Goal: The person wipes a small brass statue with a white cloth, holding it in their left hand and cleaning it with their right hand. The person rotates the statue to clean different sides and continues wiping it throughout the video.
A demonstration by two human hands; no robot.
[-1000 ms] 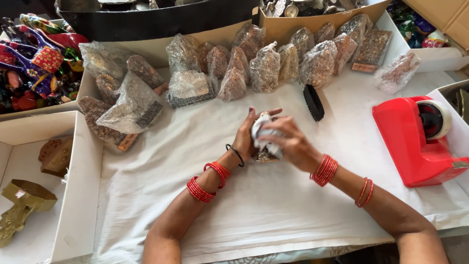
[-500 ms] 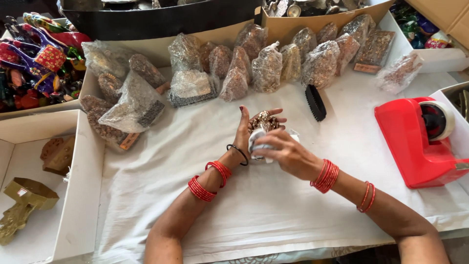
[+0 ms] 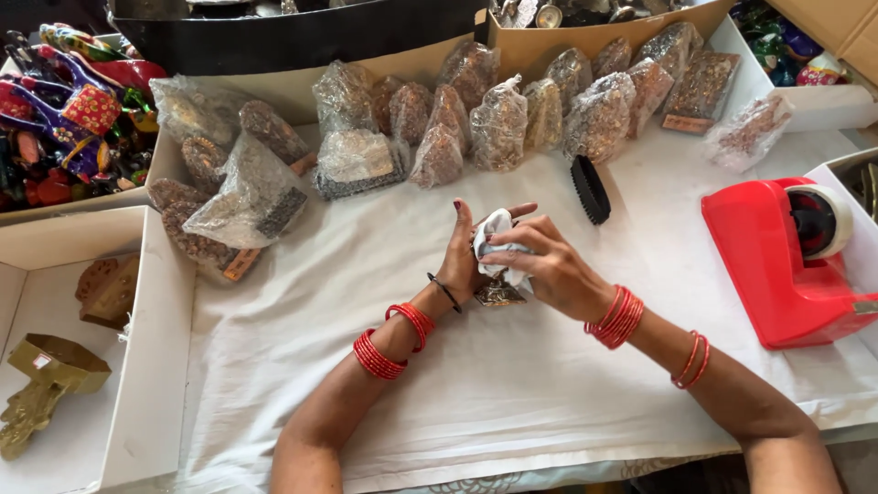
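Observation:
My left hand (image 3: 460, 256) holds a small brass-coloured ornament (image 3: 498, 292) upright over the white cloth-covered table (image 3: 512, 393). My right hand (image 3: 549, 268) presses a crumpled white cloth (image 3: 495, 230) against the top of the ornament, so most of the ornament is hidden. Only its lower base shows between the two hands. Both wrists wear red bangles.
A row of clear plastic bags (image 3: 498, 123) filled with small brass pieces lines the back. A black brush (image 3: 590, 188) lies just beyond my hands. A red tape dispenser (image 3: 786, 261) stands at right. White boxes (image 3: 146, 366) at left hold brass figures (image 3: 37, 393). Colourful toys (image 3: 73, 110) fill the far left.
Half a second ago the ornament's top showed above my left palm with the cloth lower down. Now my right hand has brought the cloth up over it.

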